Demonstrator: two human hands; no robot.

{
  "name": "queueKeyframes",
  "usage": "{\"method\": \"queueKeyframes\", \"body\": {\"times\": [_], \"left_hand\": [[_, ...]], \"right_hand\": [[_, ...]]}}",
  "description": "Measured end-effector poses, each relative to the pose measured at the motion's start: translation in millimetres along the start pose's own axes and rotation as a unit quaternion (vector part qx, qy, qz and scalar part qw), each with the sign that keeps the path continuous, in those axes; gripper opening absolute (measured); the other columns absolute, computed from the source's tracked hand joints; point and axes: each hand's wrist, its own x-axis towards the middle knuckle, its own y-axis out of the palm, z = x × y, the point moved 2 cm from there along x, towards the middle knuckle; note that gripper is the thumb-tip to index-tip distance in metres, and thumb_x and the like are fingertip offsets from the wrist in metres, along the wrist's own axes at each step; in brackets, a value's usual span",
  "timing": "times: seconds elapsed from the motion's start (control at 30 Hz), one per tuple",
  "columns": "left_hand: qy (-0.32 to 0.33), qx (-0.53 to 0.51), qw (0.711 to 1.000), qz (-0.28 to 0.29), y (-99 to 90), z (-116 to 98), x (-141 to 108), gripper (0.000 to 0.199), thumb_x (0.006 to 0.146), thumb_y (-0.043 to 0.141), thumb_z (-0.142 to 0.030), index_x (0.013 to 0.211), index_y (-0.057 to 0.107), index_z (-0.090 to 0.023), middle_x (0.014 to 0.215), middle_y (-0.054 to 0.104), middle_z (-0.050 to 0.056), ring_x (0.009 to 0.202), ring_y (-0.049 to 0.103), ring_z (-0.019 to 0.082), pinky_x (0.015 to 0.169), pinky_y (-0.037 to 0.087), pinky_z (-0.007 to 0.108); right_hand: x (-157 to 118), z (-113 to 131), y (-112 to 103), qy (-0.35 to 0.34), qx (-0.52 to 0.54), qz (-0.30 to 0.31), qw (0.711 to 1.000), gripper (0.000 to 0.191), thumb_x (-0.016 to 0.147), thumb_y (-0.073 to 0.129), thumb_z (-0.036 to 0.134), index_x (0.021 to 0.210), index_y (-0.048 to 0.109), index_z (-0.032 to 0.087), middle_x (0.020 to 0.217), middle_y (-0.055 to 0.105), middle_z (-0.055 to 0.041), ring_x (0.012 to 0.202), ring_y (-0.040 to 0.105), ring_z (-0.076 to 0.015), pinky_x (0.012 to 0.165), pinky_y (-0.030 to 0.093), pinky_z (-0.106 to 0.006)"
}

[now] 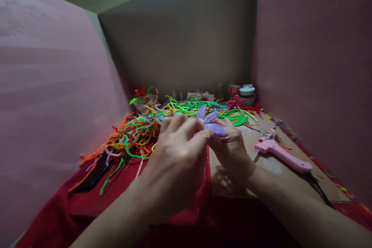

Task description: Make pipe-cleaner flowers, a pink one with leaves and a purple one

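Note:
A purple pipe-cleaner flower with pale stamens at its centre is held between my two hands, above the near middle of the table. My left hand is closed, its thumb and fingertips pinching the flower's left side. From the right, my right hand grips the flower low on its petals, with its fingers curled behind and partly hidden. The petals point up and to the right. Part of the flower is covered by my left fingers.
Loose coloured pipe cleaners pile up at the left and back on a red cloth. A pink glue gun lies on a cardboard sheet at right. Behind are a pink flower and a light-blue-lidded jar.

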Motion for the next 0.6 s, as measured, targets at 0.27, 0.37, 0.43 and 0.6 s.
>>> {"method": "queueKeyframes", "body": {"times": [0.27, 0.37, 0.43, 0.6], "left_hand": [[-0.319, -0.403, 0.858, -0.001, 14.0, 70.5, 4.3, 0.023, 0.081, 0.061, -0.039, 0.082, 0.066, -0.017, 0.069, 0.064, 0.002, 0.058, 0.054, 0.012, 0.053, 0.041, 0.025], [-0.360, -0.530, 0.762, 0.094, 33.1, 68.1, -0.8, 0.034, 0.081, 0.058, -0.047, 0.071, 0.063, -0.015, 0.064, 0.060, 0.002, 0.054, 0.051, 0.010, 0.052, 0.040, 0.024], [-0.370, -0.551, 0.740, 0.105, 35.6, 62.8, -3.3, 0.037, 0.078, 0.060, -0.049, 0.065, 0.061, -0.015, 0.059, 0.056, 0.000, 0.050, 0.047, 0.008, 0.049, 0.036, 0.023], [-0.374, -0.531, 0.748, 0.134, 23.9, 59.2, -6.4, 0.028, 0.075, 0.066, -0.043, 0.068, 0.064, -0.016, 0.056, 0.054, -0.001, 0.048, 0.044, 0.007, 0.046, 0.034, 0.021]], "right_hand": [[-1.1, -2.0, -0.6, 0.035, 0.200, 0.045, 0.978, 0.007, 0.081, 0.062, 0.024, 0.082, 0.068, 0.028, 0.090, 0.067, -0.0001, 0.087, 0.054, -0.0197, 0.082, 0.042, -0.038], [-2.3, -4.5, 0.7, 0.045, 0.204, 0.070, 0.975, 0.009, 0.081, 0.062, 0.026, 0.086, 0.070, 0.028, 0.093, 0.067, -0.0011, 0.092, 0.055, -0.0209, 0.086, 0.042, -0.040], [-3.3, -6.5, 1.0, 0.050, 0.193, 0.076, 0.977, 0.008, 0.081, 0.062, 0.026, 0.086, 0.069, 0.027, 0.092, 0.067, -0.0016, 0.093, 0.056, -0.0211, 0.088, 0.042, -0.040], [-5.0, -9.8, 0.0, 0.062, 0.183, 0.078, 0.978, 0.008, 0.081, 0.063, 0.026, 0.087, 0.068, 0.026, 0.093, 0.066, -0.0025, 0.094, 0.056, -0.0210, 0.087, 0.044, -0.040]]}}
